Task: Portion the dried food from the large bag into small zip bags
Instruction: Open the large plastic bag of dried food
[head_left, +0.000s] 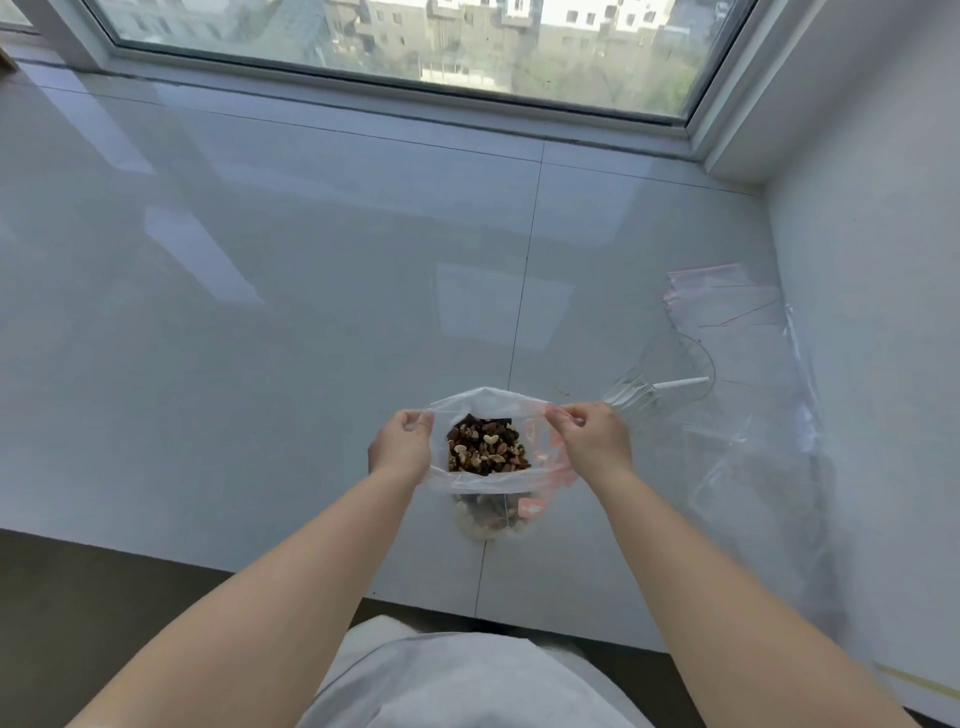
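Two hands: left hand (402, 444), right hand (592, 441) pinch rim | one large bag (488, 480) | one clear scoop (660, 387)

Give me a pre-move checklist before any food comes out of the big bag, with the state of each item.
1. Large bag mouth held open: ok; the left hand and right hand each have a grip on one side of the rim.
2. Dried food visible and reachable through the mouth: ok.
3. Small zip bags on hand: ok; they lie stacked to the right by the wall.
4. A small bag opened and ready to fill: not ok; none is opened.
5. A hand free for scooping: not ok; both hold the bag.
6. Clear scoop within reach: cannot tell.
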